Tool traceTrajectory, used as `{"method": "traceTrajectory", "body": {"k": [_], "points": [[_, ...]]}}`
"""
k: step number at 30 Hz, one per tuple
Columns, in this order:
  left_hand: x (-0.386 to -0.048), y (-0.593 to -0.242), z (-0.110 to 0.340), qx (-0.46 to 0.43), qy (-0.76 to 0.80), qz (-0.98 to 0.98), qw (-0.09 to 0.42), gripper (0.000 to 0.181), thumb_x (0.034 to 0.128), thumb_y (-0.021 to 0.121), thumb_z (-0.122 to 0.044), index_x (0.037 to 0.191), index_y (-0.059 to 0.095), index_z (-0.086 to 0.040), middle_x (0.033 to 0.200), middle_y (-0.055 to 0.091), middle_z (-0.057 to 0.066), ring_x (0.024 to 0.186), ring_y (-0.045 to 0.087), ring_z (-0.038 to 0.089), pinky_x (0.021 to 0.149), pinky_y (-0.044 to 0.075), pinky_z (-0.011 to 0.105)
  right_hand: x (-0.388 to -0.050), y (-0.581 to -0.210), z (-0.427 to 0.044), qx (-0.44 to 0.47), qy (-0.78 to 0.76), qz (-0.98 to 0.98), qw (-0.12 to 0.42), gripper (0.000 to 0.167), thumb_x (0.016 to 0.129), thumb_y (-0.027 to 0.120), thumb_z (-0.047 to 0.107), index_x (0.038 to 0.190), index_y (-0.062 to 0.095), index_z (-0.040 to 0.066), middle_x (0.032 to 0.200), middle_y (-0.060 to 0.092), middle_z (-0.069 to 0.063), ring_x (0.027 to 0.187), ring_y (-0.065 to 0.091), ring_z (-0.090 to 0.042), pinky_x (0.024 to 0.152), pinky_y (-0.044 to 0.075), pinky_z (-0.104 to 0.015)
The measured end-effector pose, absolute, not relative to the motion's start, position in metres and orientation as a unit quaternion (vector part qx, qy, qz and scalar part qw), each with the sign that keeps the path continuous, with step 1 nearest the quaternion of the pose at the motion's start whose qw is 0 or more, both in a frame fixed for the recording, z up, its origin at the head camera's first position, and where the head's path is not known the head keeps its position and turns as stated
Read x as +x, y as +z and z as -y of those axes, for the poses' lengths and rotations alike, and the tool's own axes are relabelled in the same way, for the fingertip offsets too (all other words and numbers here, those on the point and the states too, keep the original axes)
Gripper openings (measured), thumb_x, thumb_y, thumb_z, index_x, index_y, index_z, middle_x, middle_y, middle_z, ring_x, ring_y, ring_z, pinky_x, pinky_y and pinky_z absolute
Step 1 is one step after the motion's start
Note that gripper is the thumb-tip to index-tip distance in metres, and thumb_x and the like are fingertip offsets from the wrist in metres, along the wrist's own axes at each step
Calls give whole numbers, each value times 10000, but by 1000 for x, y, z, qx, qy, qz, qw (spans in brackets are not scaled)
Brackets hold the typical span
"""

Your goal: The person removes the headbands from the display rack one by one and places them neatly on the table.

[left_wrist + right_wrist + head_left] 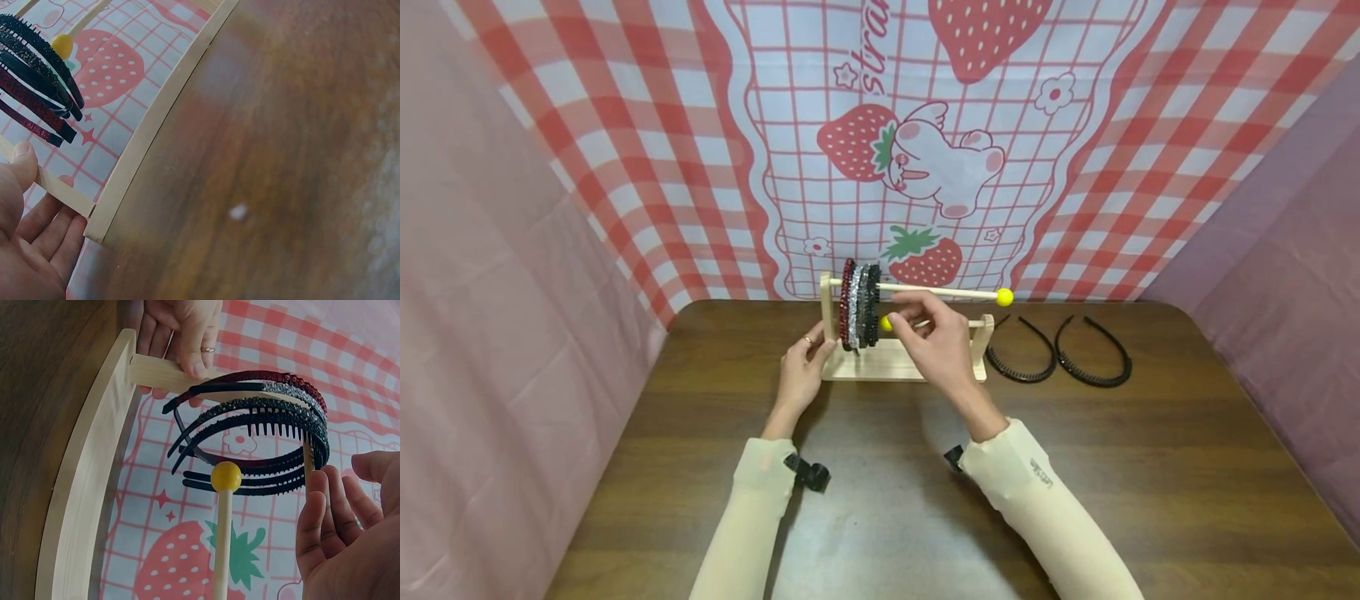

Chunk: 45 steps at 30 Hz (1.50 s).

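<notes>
A light wooden stand with two rods stands near the table's far edge. Several headbands, red, silver and black, hang bunched on the left part of its upper rod. My left hand grips the stand's left upright, thumb on one face and fingers behind, as the left wrist view shows. My right hand is just right of the bunch, below the upper rod. In the right wrist view its fingers are loosely bent beside the headbands, thumb apart, and pinch nothing.
A yellow ball caps the upper rod's right end; another yellow ball tips the lower rod. Two black toothed headbands, a nearer one and a farther one, lie right of the stand. A checked strawberry cloth hangs behind the table.
</notes>
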<state>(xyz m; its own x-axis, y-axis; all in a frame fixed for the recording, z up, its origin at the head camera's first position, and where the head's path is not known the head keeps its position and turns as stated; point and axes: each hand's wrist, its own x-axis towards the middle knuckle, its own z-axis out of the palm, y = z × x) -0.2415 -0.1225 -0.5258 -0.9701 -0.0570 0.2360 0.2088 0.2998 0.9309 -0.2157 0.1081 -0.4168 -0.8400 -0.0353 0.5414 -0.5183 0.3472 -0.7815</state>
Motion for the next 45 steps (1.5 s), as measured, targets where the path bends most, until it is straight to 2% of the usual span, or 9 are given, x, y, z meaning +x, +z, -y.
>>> {"method": "traceTrajectory", "body": {"k": [4, 11, 18, 24, 28, 31, 36, 42, 45], "points": [[-243, -531, 125, -63, -592, 794, 127, 489, 1099, 727, -274, 1536, 660, -64, 1349, 767, 208, 1204, 769, 386, 1085, 600, 504, -217, -418, -104, 172, 551, 788, 214, 230, 985, 810, 11, 1213, 781, 1, 938, 797, -127, 797, 708, -162, 699, 584, -158], [-241, -525, 122, -35, -589, 800, 106, 472, 1111, 703, -197, 1549, 635, -35, 1395, 739, 229, 1258, 737, 416, 1140, 557, 536, -219, -418, -97, 172, 557, 783, 218, 254, 967, 819, 2, 1217, 779, -5, 941, 800, -139, 792, 718, -189, 698, 597, -166], [-241, -526, 123, -40, -589, 800, 108, 480, 1109, 711, -224, 1545, 640, -38, 1387, 742, 234, 1251, 739, 424, 1135, 559, 548, -222, -417, -91, 173, 563, 778, 219, 276, 958, 829, 1, 1228, 768, -6, 939, 793, -149, 778, 700, -140, 681, 603, -183], [-249, -540, 128, -62, -580, 801, 135, 503, 1098, 725, -361, 1523, 679, -95, 1344, 773, 198, 1163, 784, 356, 1065, 605, 479, -225, -417, -87, 175, 566, 777, 214, 303, 956, 832, 4, 1250, 757, 0, 957, 797, -159, 796, 726, -206, 694, 623, -199], [-247, -538, 127, -67, -583, 798, 134, 512, 1098, 721, -367, 1525, 676, -89, 1360, 760, 215, 1184, 774, 393, 1087, 590, 531, -227, -418, -86, 168, 561, 783, 207, 320, 962, 835, 16, 1271, 753, 11, 965, 797, -152, 810, 731, -234, 706, 629, -213], [-247, -537, 127, -67, -587, 796, 133, 516, 1097, 723, -354, 1531, 669, -81, 1375, 749, 225, 1206, 761, 414, 1101, 578, 550, -228, -420, -86, 164, 556, 789, 202, 343, 965, 837, 26, 1295, 746, 21, 978, 797, -143, 828, 734, -237, 737, 657, -288], [-256, -549, 129, -60, -569, 809, 136, 538, 1078, 723, -478, 1519, 701, -169, 1345, 788, 130, 1158, 788, 278, 1042, 611, 367, -229, -422, -85, 160, 559, 791, 193, 389, 967, 845, 37, 1336, 723, 27, 990, 790, -155, 858, 751, -281, 795, 683, -474], [-243, -529, 124, -56, -589, 798, 115, 481, 1104, 720, -276, 1535, 662, -72, 1392, 741, 222, 1233, 753, 411, 1124, 567, 539, -230, -424, -84, 156, 565, 789, 183, 488, 969, 844, 37, 1426, 673, 49, 1026, 783, -155, 904, 775, -301, 833, 683, -452], [-244, -531, 125, -55, -586, 800, 119, 478, 1101, 724, -286, 1531, 669, -85, 1382, 751, 209, 1227, 759, 393, 1136, 561, 525, -230, -424, -83, 159, 568, 787, 182, 517, 971, 844, 42, 1452, 654, 57, 1032, 781, -147, 922, 775, -293, 827, 680, -391]]}}
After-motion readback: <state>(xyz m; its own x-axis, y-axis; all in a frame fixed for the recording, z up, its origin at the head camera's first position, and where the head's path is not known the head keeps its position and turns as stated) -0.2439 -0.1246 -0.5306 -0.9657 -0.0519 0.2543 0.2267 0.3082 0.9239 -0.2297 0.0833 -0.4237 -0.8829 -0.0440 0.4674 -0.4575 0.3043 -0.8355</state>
